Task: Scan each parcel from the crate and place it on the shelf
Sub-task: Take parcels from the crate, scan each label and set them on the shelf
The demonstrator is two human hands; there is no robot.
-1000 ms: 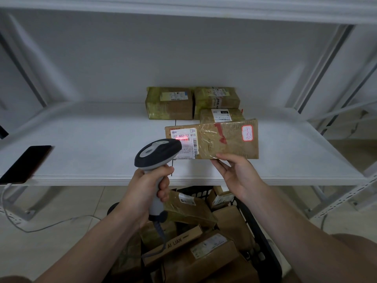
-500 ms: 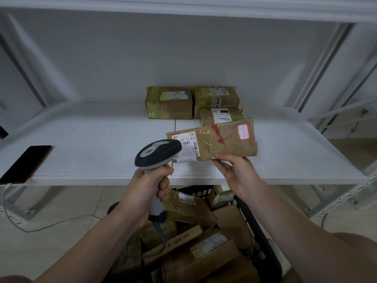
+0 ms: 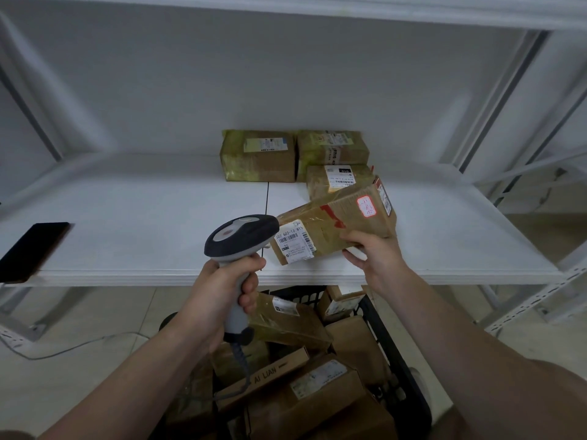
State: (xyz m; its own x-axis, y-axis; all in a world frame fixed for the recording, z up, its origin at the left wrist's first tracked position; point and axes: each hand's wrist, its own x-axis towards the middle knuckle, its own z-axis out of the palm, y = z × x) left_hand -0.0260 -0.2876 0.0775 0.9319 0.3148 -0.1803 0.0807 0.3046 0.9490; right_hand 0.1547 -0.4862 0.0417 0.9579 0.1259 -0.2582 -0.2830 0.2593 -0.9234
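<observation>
Brown parcel [image 3: 336, 223] now tilted, red scan glow gone from its label | right hand [image 3: 374, 258] grips its near edge, above shelf [image 3: 127, 223] | left hand [image 3: 222, 290] wrapped round scanner [image 3: 239, 239] | guessing scan's done, shelving next | crate [image 3: 397, 360] still pretty full

Three parcels [image 3: 259, 155] sit at the centre back of the shelf [image 3: 127, 217], a phone [image 3: 31, 249] lies at its left edge, a held parcel [image 3: 333, 230] hangs mid-frame right of the scanner [image 3: 238, 236], and the crate [image 3: 390, 360] of parcels stands below at bottom centre.
</observation>
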